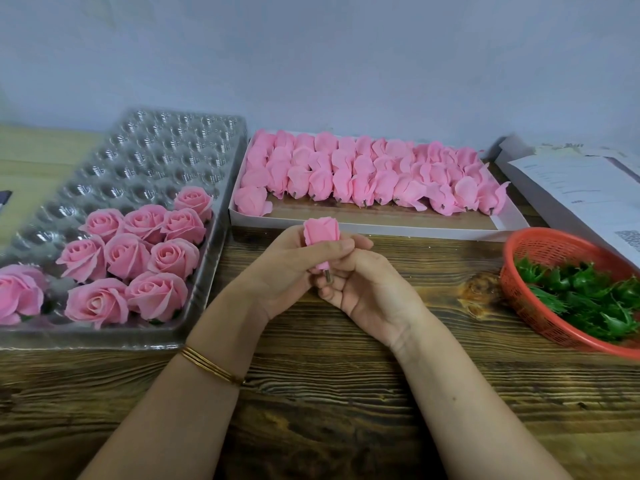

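Here we are, both hands up at centre, just above the surface (pixel 346 393), and between them sits a pink rose bud (pixel 320 233). It is a soft, matte pink, its petals wrapped tight into a blunt cup, with a short grey peg (pixel 327 276) poking out of its base. The left hand (pixel 291 268), thin gold bangles (pixel 211 367) at its wrist, has its grip curled round the bud from the side. The right hand (pixel 367 285) has its grip closed too, thumb pressed on the petals and fingers folded in under the peg. To the left, a clear plastic tray (pixel 166 150) of round cups holds opened pink roses (pixel 138 258) at its near end. Straight ahead, a shallow white box (pixel 381 223) carries rows of closed buds (pixel 374 174) lying on their sides. On the right, a red mesh basket (pixel 540 317) is heaped with spiky green leaf pieces (pixel 588 296). Beyond it lie printed papers (pixel 581 192) with a square code patch (pixel 628 239), the print too small to read. The surface is dark, heavily grained wood with a knot near the basket, and a plain pale wall (pixel 311 64) runs behind it all.
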`<state>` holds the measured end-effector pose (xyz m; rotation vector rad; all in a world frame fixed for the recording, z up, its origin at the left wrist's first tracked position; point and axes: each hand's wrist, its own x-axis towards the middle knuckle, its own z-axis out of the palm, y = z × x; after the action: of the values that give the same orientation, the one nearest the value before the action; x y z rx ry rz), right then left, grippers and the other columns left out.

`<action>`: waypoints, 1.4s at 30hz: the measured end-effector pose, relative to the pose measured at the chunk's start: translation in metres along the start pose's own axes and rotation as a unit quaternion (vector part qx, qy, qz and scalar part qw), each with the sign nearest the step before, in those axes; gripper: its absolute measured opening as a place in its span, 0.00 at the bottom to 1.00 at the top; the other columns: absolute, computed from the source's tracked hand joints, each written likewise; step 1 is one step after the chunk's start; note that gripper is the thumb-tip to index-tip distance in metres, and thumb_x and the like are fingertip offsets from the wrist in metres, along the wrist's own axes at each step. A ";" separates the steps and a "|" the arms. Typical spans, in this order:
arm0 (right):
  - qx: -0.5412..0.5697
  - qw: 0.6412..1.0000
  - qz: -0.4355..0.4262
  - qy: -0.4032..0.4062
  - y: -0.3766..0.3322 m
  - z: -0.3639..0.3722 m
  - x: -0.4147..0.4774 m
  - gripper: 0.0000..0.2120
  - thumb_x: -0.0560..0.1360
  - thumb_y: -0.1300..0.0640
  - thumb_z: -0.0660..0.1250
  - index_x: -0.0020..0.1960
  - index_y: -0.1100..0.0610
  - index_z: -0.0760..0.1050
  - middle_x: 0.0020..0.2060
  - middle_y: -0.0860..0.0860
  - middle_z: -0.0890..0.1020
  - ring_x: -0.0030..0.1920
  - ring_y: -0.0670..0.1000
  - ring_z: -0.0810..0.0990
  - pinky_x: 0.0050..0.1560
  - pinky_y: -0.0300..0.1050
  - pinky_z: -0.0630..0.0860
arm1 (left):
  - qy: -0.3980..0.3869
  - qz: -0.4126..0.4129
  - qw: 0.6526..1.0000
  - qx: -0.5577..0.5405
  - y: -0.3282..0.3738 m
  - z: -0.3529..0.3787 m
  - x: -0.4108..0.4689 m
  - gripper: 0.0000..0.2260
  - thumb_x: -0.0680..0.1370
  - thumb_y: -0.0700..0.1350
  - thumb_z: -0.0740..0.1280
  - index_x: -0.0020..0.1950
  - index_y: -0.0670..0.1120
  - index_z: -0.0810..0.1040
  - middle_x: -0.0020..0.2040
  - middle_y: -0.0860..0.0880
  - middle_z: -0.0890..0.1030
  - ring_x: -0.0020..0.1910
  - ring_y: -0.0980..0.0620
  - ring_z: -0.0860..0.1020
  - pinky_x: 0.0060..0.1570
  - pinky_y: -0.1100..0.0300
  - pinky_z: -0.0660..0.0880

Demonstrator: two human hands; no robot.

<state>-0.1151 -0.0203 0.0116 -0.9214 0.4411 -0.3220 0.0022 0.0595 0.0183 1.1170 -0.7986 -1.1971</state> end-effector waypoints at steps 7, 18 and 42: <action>-0.027 0.997 -0.067 0.032 0.007 0.001 -0.001 0.12 0.61 0.66 0.74 0.45 0.63 0.83 0.34 0.54 0.82 0.38 0.50 0.82 0.42 0.37 0.80 | 0.051 0.011 0.999 0.007 -0.001 0.006 0.004 0.14 0.72 0.47 0.70 0.53 0.39 0.83 0.48 0.39 0.83 0.46 0.48 0.81 0.44 0.57 0.77; -0.068 0.994 -0.074 0.044 0.007 0.005 -0.001 0.10 0.75 0.70 0.67 0.40 0.61 0.83 0.31 0.55 0.81 0.35 0.49 0.79 0.39 0.37 0.78 | 0.042 0.021 0.999 -0.013 0.002 0.007 0.000 0.13 0.66 0.47 0.78 0.46 0.41 0.85 0.49 0.36 0.79 0.50 0.39 0.70 0.48 0.46 0.67; -0.079 0.994 -0.073 0.028 0.009 0.006 -0.001 0.16 0.73 0.76 0.65 0.37 0.60 0.83 0.30 0.54 0.81 0.33 0.48 0.77 0.37 0.35 0.76 | 0.043 0.010 0.998 0.035 0.001 0.006 0.001 0.16 0.69 0.47 0.72 0.51 0.37 0.84 0.41 0.45 0.84 0.46 0.40 0.75 0.46 0.50 0.70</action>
<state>-0.1125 -0.0109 0.0074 -1.1033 0.4557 -0.4514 -0.0030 0.0568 0.0210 1.2072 -0.7893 -1.1047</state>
